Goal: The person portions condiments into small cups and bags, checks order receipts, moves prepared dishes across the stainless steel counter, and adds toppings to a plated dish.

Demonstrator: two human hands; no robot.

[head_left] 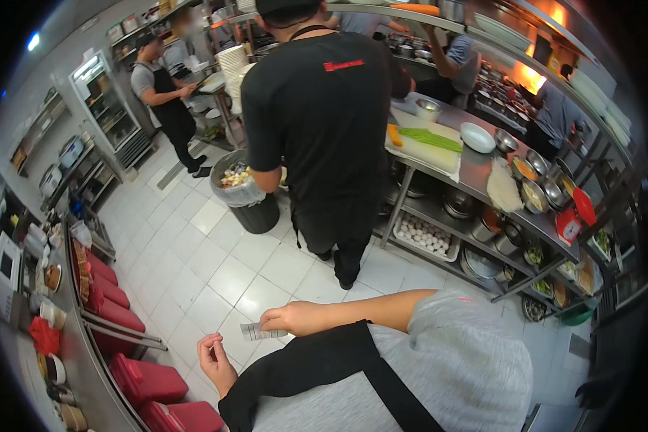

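Observation:
My right hand (290, 319) is closed on a small printed paper slip (258, 332), which sticks out to the left of the fingers. Lower and further left, my left hand (217, 364) has its fingers curled in towards the thumb. Whatever those fingers may hold is too small to make out. The two hands are apart, in front of my black apron (306, 367), above the tiled floor.
Directly ahead a person in black (324, 108) stands with their back to me, beside a full waste bin (250, 212). A steel worktable (471, 162) runs along the right. On the left, red lidded bins (147, 378) stand beside a counter (97, 360).

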